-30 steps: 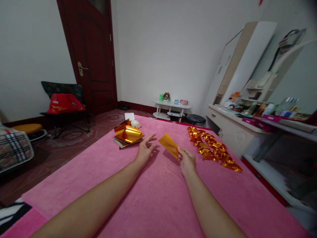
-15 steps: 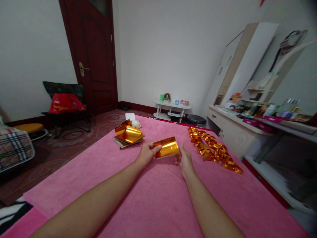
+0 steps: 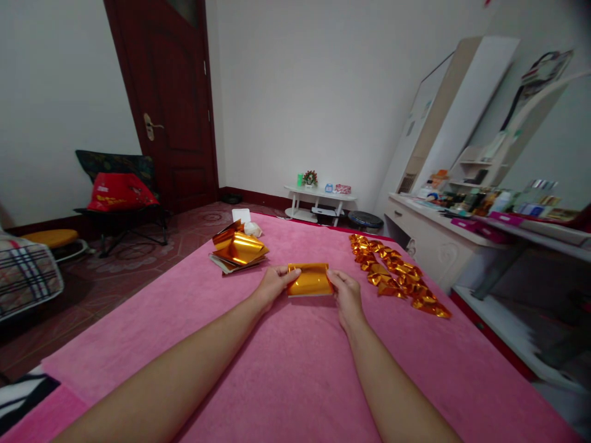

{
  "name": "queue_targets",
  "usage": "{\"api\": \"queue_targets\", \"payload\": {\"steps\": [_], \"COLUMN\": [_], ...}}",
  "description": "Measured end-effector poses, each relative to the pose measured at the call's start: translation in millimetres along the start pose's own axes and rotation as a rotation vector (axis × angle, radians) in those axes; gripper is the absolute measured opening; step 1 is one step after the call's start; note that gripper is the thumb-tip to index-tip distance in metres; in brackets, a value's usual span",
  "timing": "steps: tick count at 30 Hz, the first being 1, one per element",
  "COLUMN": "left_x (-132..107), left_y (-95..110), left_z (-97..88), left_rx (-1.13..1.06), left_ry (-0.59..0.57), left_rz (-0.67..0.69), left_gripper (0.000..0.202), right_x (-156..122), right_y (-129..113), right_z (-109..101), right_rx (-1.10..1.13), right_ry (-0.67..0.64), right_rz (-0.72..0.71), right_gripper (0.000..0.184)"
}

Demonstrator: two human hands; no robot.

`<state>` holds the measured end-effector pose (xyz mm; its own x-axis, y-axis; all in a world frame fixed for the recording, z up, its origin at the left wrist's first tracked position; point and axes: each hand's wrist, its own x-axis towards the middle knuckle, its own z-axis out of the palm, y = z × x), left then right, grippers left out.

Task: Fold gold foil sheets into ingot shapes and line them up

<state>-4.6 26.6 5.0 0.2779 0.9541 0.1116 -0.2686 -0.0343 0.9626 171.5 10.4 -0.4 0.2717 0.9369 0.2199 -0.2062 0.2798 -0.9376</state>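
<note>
A shiny gold foil paper sheet (image 3: 310, 281), bent into a curve, is held just above the pink cloth (image 3: 295, 363). My left hand (image 3: 274, 285) pinches its left end, thumb on top. At the opposite end my right hand (image 3: 345, 293) grips it the same way, fingers partly hidden behind the sheet. To the left of my hands lies a loose stack of gold foil paper (image 3: 240, 248), its sheets curling upward. On the right, folded gold foil pieces (image 3: 392, 271) sit in rows along the cloth.
Behind the stack are a crumpled white thing (image 3: 252, 229) and a white square item (image 3: 241, 215). A dressing table (image 3: 443, 240) with bottles borders the right side. A chair with a red bag (image 3: 120, 192) stands at the left, and a low white table (image 3: 318, 193) by the far wall.
My right hand, apart from the sheet's right end before, now grips it. The sheet has gone from tilted to level and is more curved. The view has shifted slightly.
</note>
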Motion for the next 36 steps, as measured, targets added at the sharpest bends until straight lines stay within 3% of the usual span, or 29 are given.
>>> {"api": "queue_targets", "payload": {"steps": [9,13,17,23,27,30,32,36], "left_x": [3.6,7.5,10.3,9.7,8.9,7.8,7.0,3.9], "left_y": [-3.8,-6.6,-13.5,-20.6,-14.4,-11.7,-12.0,-9.2], "left_z": [-6.4,-8.3,-11.4,-15.4,-16.5,-15.2,-14.2,-15.6], "left_rx": [0.084,0.118,0.363,0.816,1.037,1.085,1.059,1.013], "left_ry": [0.077,0.057,0.071,-0.067,-0.084,-0.241,-0.334,-0.367], "left_rz": [0.081,0.064,0.21,0.447,0.589,0.617,0.608,0.578], "left_gripper": [0.042,0.034,0.045,0.06,0.044,0.021,0.024,0.021], "right_x": [1.7,4.3,9.1,13.8,14.6,15.1,16.0,18.5], "right_y": [4.3,7.1,13.9,22.4,22.6,20.3,18.0,11.2], "right_z": [-2.8,-6.3,-15.8,-26.2,-28.3,-29.5,-30.5,-33.9], "right_rx": [-0.038,-0.193,-0.35,-0.563,-0.664,-0.701,-0.704,-0.644], "right_ry": [0.023,0.074,0.093,0.036,-0.038,-0.084,-0.123,-0.279], "right_rz": [-0.022,-0.089,-0.115,-0.162,-0.184,-0.208,-0.227,-0.221], "right_gripper": [0.029,0.029,0.025,0.025,0.015,0.016,0.021,0.03]}}
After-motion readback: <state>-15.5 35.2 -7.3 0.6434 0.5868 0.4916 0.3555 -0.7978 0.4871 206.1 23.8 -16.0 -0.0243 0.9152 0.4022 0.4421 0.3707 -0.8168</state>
